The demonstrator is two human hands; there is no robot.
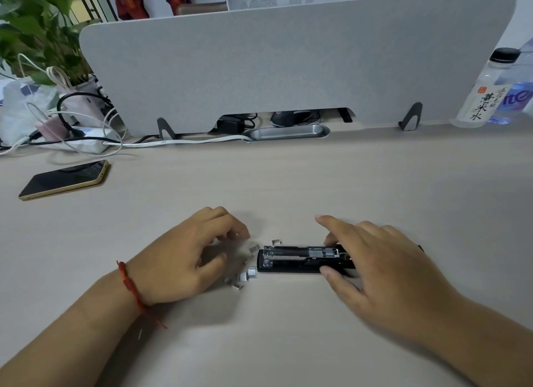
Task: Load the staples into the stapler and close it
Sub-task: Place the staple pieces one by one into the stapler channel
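While the right hand [383, 259] steadied the open black plastic stapler [302, 258] on the pale worktop [288, 179], thumb and fingers [331, 244] spread along its sides, the left hand's [187, 254] curled, empty fingers hovered over scattered silver staples [247, 274], suggesting loading remained, needing a pinch next.

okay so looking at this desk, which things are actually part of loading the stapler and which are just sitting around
Part of the job:
stapler, open, steadied by the right hand
loose staples by the left hand

Just lying about:
phone
bottle
power strip with cables
plant
divider
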